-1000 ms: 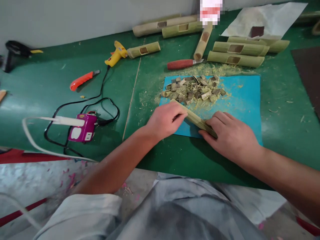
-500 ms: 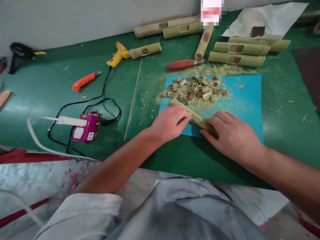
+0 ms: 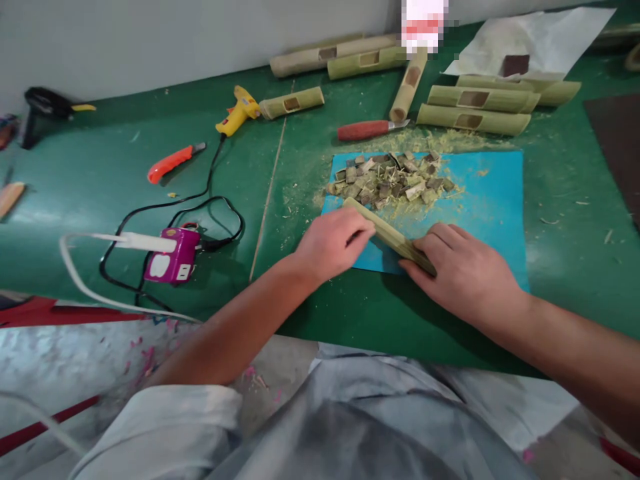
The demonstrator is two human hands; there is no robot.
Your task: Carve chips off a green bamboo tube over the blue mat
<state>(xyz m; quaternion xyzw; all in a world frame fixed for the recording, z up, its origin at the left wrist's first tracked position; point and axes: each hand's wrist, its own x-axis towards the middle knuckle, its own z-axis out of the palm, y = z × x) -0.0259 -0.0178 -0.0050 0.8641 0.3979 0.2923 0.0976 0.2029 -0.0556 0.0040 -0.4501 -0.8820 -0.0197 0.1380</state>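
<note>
Toward 10 o'clock, the left hand (image 3: 334, 242) was shifted along the bamboo piece (image 3: 393, 236), which was held by the right hand's (image 3: 465, 270) closed grip over the blue sheet's (image 3: 493, 220) 7 o'clock edge. Left fingers were curled closed against it, contents hidden.

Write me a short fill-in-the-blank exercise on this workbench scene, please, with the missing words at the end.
1. The right hand holds the near end of the bamboo piece, while the ____ hand is nearer its far end.
2. Scraps are heaped on a ____ sheet.
3. The knife just beyond the scraps has a ____ handle.
4. The glue gun is mostly ____ in colour.

Missing words: left; blue; red; yellow.
</note>
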